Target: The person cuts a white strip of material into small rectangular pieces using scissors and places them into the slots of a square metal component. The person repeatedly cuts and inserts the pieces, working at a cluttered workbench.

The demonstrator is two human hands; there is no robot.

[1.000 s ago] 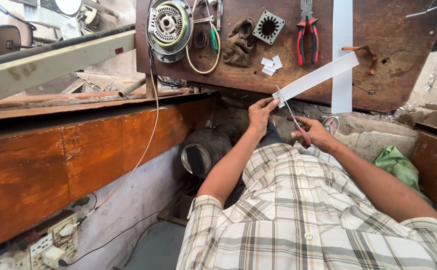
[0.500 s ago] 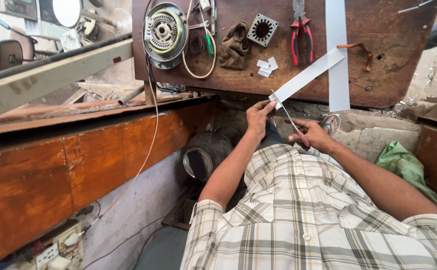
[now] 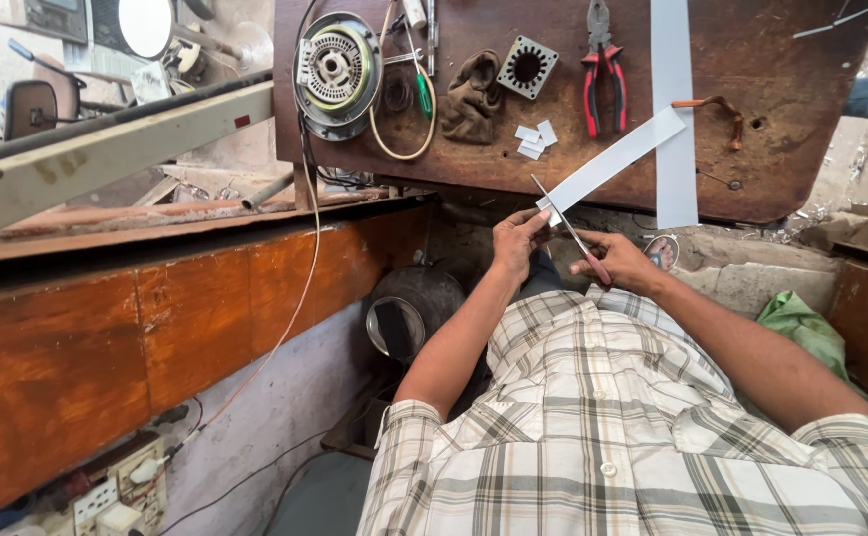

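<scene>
The left hand (image 3: 515, 241) pinched a white paper strip (image 3: 613, 159); the right hand (image 3: 621, 262) gripped scissors (image 3: 565, 220) at its end. Fingers near the blades risked a nick.

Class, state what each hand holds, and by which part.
Left hand pinches the white strip at its near end; right hand grips the scissors by their red handles.
</scene>
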